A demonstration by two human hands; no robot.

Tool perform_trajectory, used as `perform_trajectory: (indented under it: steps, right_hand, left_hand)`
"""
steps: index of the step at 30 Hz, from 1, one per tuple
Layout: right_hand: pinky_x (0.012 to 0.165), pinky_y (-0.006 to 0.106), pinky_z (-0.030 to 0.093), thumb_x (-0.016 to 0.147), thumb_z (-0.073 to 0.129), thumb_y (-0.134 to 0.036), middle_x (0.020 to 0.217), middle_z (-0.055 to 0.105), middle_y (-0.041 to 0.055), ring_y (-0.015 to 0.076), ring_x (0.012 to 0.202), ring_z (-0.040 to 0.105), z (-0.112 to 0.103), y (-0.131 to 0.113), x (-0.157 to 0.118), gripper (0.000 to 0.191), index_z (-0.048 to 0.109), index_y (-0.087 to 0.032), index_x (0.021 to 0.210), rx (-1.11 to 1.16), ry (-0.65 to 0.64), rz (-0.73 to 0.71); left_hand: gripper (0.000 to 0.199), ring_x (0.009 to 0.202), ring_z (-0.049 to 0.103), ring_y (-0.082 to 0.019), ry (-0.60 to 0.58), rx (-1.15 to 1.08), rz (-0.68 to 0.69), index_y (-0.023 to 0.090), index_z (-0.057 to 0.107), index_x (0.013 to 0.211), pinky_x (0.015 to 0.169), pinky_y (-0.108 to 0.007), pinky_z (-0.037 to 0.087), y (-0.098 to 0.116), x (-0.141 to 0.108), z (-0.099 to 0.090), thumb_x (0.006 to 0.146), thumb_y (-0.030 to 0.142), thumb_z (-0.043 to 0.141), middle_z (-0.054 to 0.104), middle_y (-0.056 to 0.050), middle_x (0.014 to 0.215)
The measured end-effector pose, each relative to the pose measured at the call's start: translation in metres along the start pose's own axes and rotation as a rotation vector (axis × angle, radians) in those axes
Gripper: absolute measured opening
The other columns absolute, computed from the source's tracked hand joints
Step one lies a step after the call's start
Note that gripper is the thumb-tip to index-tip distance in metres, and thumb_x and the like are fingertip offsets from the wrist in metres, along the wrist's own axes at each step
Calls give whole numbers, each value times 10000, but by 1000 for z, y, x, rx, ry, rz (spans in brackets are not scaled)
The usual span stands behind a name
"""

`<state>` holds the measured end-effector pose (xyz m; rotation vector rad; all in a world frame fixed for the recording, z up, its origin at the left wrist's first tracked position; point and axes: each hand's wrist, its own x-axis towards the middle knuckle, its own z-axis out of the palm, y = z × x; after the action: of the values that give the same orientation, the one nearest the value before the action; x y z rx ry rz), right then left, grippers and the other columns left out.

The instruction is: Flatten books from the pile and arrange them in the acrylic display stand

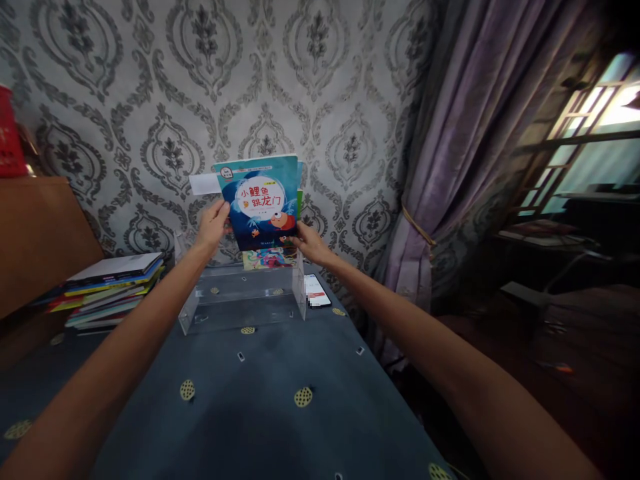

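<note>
A blue children's book (263,200) with a fish on its cover is held up, facing me, in front of the wall. My left hand (214,223) grips its left edge, thumb on the front. At the lower right edge my right hand (311,244) is closed on it as well. Other covers peek out behind the book at its right side, and a colourful one (270,259) shows below it. A white paper or card (204,184) juts out at the left. Beneath stands a clear plastic rack (240,310) with upright end panels.
A pile of books (115,290) lies at left, beside a brown box (45,240) with a red object (10,137) above it. Just right of the rack is a phone (317,291). A tied purple curtain (417,240) hangs past the right edge of the dark tablecloth (250,427).
</note>
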<state>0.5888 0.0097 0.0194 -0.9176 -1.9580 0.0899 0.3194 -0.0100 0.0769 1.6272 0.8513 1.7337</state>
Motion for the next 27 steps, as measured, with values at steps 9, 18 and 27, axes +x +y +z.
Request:
perform_trajectory:
  steps: [9,18,27]
  right_hand:
    - [793,375,490,797,543,-214,924,668,68,236,838,596,0,5,-6,287,588,-169,1077,-109,-27,5]
    - [817,373,489,754,570,-163,947,701,79,247,847,616,-1,-5,-9,349,647,-160,1094,-175,49,4]
    - [760,347,489,764,641,-190,867,703,66,238,802,629,-2,4,-14,250,649,-167,1013,-214,25,89]
  left_hand:
    - [292,635,567,-122,10,9,-25,198,529,806,519,-202,522,-16,-6,-3,857,469,624,543,10,715]
    - [354,652,563,-138,-28,75,16,201,523,808,552,-241,530,-21,-7,-5,841,543,610,524,10,706]
    - [301,667,548,-137,-73,114,-13,206,497,788,556,-246,542,-25,-15,-1,825,491,586,483,18,717]
